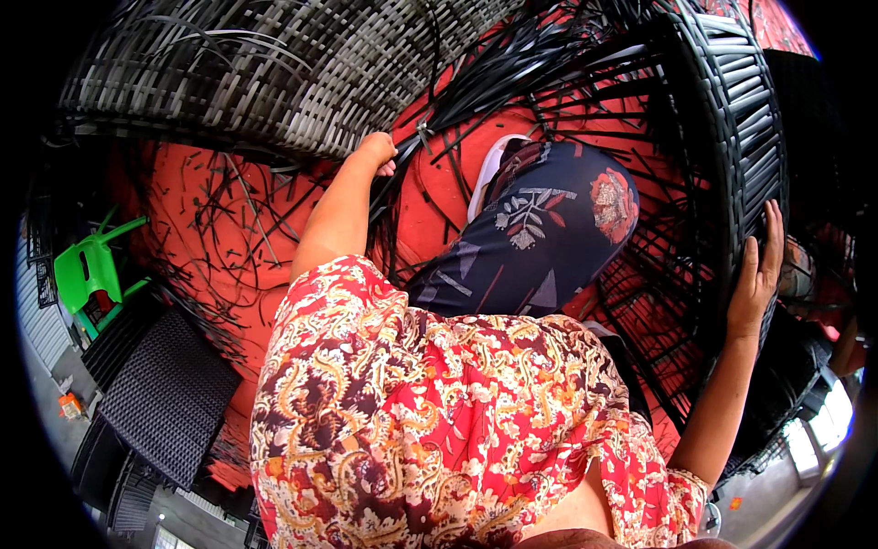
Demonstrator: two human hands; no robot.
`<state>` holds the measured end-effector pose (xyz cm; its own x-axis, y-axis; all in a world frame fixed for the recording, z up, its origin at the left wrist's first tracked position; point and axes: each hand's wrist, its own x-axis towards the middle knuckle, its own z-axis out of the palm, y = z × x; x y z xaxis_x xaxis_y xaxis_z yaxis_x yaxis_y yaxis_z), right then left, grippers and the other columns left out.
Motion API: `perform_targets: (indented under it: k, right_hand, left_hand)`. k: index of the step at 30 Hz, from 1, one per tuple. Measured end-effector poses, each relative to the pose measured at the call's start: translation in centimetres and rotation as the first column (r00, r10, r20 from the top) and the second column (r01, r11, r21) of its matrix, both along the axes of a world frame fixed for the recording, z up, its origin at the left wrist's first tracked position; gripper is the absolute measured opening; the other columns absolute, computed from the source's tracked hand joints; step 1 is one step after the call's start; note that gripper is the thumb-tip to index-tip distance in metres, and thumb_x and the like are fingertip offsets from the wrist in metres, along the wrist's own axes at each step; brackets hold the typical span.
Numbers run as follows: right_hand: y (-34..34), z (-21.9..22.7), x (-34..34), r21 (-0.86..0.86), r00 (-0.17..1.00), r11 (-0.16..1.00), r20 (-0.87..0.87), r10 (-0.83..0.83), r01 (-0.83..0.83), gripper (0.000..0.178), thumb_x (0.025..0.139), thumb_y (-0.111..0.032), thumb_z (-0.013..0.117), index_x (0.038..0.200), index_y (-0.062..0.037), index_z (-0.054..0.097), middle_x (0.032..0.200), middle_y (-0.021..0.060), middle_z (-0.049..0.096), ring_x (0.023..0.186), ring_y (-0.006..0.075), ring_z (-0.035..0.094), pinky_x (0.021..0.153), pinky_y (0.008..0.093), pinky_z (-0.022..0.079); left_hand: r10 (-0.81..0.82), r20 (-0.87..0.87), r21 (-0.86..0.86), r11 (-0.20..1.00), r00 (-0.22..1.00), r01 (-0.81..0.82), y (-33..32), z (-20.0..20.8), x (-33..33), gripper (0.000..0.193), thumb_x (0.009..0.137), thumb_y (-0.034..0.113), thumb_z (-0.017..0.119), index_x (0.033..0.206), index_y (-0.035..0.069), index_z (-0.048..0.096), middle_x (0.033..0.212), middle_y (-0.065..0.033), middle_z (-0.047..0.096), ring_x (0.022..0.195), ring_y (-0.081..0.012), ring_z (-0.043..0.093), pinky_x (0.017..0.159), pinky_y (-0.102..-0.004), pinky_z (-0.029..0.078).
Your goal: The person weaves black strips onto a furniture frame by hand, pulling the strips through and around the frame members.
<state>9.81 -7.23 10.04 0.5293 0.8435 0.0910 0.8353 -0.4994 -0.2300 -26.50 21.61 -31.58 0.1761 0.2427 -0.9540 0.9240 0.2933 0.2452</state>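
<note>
My left hand (377,153) is closed, its fingers curled in beside a bundle of long black plastic strips (485,82). A tie cinches the bundle close to that hand, and what the fingers hold, if anything, is hidden. On the right, my right hand (764,265) rests with fingers stretched along the outer side of a black woven furniture frame (745,110). Dark strands fan inward from this frame. Beyond my left hand stands a large grey-and-black woven panel (247,82) with loose strip ends poking out.
Cut strips lie scattered over the red floor covering (192,201). A green plastic chair (91,270) stands at the far left, with a dark woven seat (169,393) nearer me. My bent leg (540,229) is between the bundle and the frame.
</note>
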Motion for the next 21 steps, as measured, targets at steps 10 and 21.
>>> perform_targets:
  k: [10, 21]
  right_hand:
    - [0.0, -0.1, 0.0, 0.008, 1.0, 1.0, 0.003, -0.003, 0.003, 0.043, 0.088, -0.022, 0.044, 0.128, -0.005, 0.045, 0.134, 0.0129, 0.04, 0.127, 0.0255, 0.035, 0.106, 0.0349, 0.022]
    - [0.1, -0.3, 0.0, 0.029, 0.999, 0.999, -0.05, -0.02, 0.021, 0.043, 0.088, -0.021, 0.044, 0.128, -0.0047, 0.044, 0.135, 0.0126, 0.04, 0.127, 0.0243, 0.034, 0.106, 0.0341, 0.021]
  left_hand:
    - [-0.58, -0.186, 0.565, 0.597, 0.793, 0.57, -0.7, -0.4, -0.4, 0.018, 0.079, 0.014, 0.053, 0.094, 0.008, 0.063, 0.097, -0.0134, 0.063, 0.093, -0.0294, 0.06, 0.081, -0.0376, 0.048]
    - [-0.408, -0.27, 0.349, 0.803, 0.872, 0.484, -3.0, -4.0, -0.5, 0.034, 0.07, 0.027, 0.071, 0.098, 0.009, 0.064, 0.102, -0.0126, 0.063, 0.097, -0.029, 0.059, 0.085, -0.0392, 0.046]
